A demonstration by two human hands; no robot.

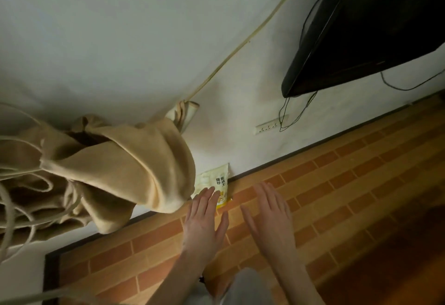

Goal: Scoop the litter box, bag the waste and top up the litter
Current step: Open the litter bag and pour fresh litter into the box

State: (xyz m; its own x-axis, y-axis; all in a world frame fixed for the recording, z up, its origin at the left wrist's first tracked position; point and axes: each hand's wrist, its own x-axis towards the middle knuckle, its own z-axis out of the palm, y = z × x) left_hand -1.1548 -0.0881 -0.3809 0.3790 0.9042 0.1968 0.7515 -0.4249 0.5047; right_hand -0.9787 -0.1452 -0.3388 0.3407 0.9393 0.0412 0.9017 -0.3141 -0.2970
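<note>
A white and yellow litter bag [216, 179] stands against the wall on the brick-patterned floor, partly hidden by a hanging beige cloth. My left hand [204, 220] is stretched out flat with straight fingers, its fingertips at the bag's lower front. My right hand [269, 218] hovers flat and open to the right of the bag, holding nothing. No litter box or scoop is in view.
A beige cloth [125, 167] and pale cords [14, 203] hang at the left. A black TV [361, 32] is mounted on the white wall at upper right, with a power strip [271, 127] and black cables below it. A dark baseboard [313, 147] edges the floor.
</note>
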